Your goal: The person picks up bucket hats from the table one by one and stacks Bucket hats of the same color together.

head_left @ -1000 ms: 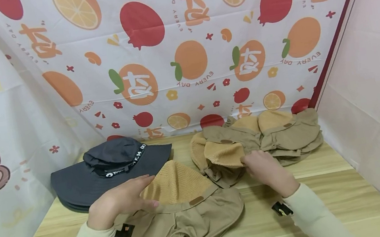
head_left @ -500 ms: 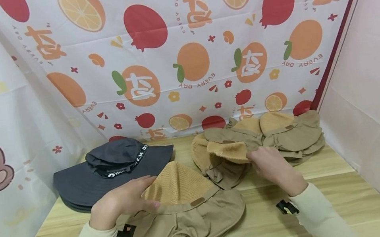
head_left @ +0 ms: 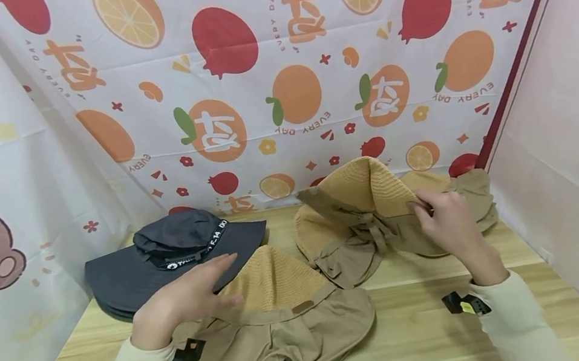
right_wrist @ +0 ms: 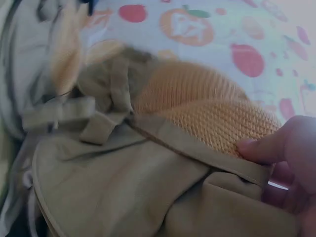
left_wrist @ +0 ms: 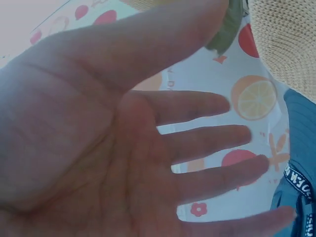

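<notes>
My right hand (head_left: 452, 226) pinches the side of a sun hat (head_left: 359, 192) with a tan woven crown and a khaki brim, holding it tilted up at the back. In the right wrist view, thumb and fingers grip the hat (right_wrist: 197, 118) where crown meets brim, and a fabric tie shows on it. My left hand (head_left: 182, 304) hovers by the crown of a similar sun hat (head_left: 287, 333) lying at the front. The left wrist view shows that hand (left_wrist: 98, 143) with fingers straight and spread, nothing in the palm.
Another tan and khaki hat (head_left: 352, 260) lies below the raised one, and more khaki brims (head_left: 475, 192) sit at the back right. Dark wide-brimmed hats (head_left: 177, 244) are stacked at the back left. A fruit-print curtain (head_left: 271, 42) hangs behind the wooden table (head_left: 425, 333).
My right hand has moved right and upward, lifting the sun hat off the back pile. The left hand, which rested on the front hat's crown, has come slightly away from it.
</notes>
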Motion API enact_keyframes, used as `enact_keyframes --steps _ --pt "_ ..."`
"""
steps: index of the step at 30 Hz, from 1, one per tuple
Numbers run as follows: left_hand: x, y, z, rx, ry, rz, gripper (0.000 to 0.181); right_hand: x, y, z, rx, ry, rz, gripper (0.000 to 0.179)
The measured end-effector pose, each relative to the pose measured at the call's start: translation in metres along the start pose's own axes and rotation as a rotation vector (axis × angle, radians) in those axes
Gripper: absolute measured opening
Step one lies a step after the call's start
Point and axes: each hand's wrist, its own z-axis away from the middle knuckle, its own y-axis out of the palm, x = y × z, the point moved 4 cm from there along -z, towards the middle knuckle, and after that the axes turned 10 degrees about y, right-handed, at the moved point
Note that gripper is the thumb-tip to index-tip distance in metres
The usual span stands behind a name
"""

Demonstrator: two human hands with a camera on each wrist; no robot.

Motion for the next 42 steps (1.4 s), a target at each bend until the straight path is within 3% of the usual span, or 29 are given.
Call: enact_keyframes --steps 4,8,16,20,23,25,29,36,42 --pt "-0.008 -0.004 -0.001 -0.080 0.059 -0.009 0.086 0.010 -0.011 0.000 0.008 -0.009 -0.088 0.031" --pt "-0.021 -0.008 -0.001 -0.153 0.116 -0.001 0.086 0.024 -0.020 0.004 0.007 -0.018 -0.151 0.023" --pt "-0.046 -0.009 0.001 -0.225 0.200 -0.018 0.086 0.054 -0.032 0.011 -0.006 -0.021 -0.278 0.025" --pt "-0.055 -0.011 0.002 -0.338 0.264 -0.102 0.060 0.067 -0.026 0.014 0.031 -0.053 -0.338 0.026" --pt "-0.059 -0.014 0.001 -0.415 0.293 -0.146 0.022 0.074 -0.019 0.016 0.075 -0.068 -0.383 0.026" --pt "-0.060 -0.015 0.001 -0.452 0.306 -0.160 0.007 0.077 -0.015 0.017 0.102 -0.070 -0.403 0.026" --pt "-0.060 -0.019 0.001 -0.528 0.328 -0.157 0.014 0.079 -0.009 0.018 0.151 -0.059 -0.404 0.024" --pt "-0.051 -0.026 0.004 -0.747 0.349 -0.097 0.022 0.074 0.001 0.017 0.252 -0.022 -0.417 0.019" --pt "-0.046 -0.031 0.010 -0.765 0.312 -0.090 0.021 0.067 0.011 0.017 0.354 0.002 -0.405 0.016"
